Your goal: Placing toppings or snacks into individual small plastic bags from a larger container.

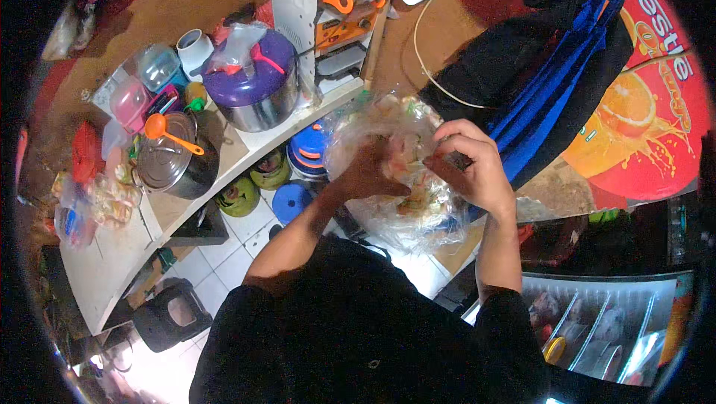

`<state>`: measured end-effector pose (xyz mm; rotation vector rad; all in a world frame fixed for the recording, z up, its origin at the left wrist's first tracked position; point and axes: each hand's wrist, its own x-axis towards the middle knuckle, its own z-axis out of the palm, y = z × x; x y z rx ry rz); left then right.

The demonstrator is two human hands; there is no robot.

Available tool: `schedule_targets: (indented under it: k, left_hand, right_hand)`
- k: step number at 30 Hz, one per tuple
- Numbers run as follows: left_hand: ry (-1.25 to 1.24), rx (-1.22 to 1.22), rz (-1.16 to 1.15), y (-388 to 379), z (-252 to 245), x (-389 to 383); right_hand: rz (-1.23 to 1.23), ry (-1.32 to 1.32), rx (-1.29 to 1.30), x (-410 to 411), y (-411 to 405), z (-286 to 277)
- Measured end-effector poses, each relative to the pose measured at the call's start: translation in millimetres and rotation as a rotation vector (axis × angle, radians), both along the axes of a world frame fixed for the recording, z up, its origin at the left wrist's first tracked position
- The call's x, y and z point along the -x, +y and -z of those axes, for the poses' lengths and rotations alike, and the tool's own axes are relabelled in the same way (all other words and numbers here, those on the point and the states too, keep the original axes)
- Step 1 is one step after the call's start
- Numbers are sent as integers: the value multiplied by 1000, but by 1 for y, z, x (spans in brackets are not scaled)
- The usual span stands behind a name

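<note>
A large clear plastic bag (430,216) full of small wrapped packets lies in front of me. My left hand (366,172) is in shadow over the bag's left side, its thumb and fingers around a clear plastic packet (404,152) with pale and reddish contents. On the bag's right side is my right hand (472,160), fingers curled and thumb close to the fingertips. Whether it pinches the thin film there is hard to make out.
To the left, a white-edged counter (235,166) holds a steel pot with a purple lid (251,76) and a glass-lidded pot (168,152) with an orange ladle (173,134). Green gas cylinders (238,196) stand below. At right are a blue strap (551,90) and a lit fridge (607,325).
</note>
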<state>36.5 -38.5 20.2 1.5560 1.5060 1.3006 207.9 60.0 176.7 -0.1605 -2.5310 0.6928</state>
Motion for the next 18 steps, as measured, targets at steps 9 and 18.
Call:
schedule_targets:
  k: [9, 18]
  left_hand:
    - [215, -88, -33, 1, 14, 4]
    - [106, -104, -129, -2, -13, -20]
  right_hand:
    - [48, -178, 42, 2, -1, 1]
    - [356, -195, 50, 21, -14, 19]
